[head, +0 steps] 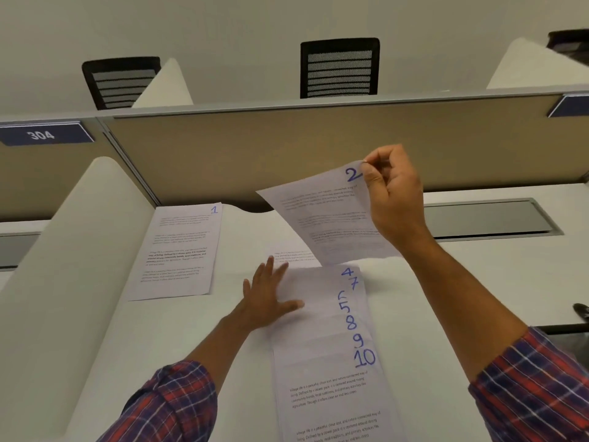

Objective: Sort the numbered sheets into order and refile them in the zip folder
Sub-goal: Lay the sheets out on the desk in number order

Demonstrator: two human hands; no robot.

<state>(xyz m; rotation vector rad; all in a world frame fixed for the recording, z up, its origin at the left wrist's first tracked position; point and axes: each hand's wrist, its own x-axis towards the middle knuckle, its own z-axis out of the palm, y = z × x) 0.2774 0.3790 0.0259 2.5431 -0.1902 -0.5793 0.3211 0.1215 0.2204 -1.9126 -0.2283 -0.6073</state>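
My right hand (393,193) pinches the top right corner of the sheet numbered 2 (331,218) and holds it in the air above the desk. Below it a fanned stack of sheets (322,342) lies on the white desk, showing the numbers 4, 7, 6, 5, 8, 9 and 10 down its right edge. My left hand (271,296) presses flat on the upper left part of that stack, fingers spread. The sheet numbered 1 (180,250) lies alone to the left. No zip folder is in view.
A white curved divider (63,266) bounds the desk on the left. A beige partition panel (287,148) runs across the back, with a "304" label (43,134). A grey cable tray lid (490,218) sits at the back right. Black chairs (339,68) stand beyond the partition.
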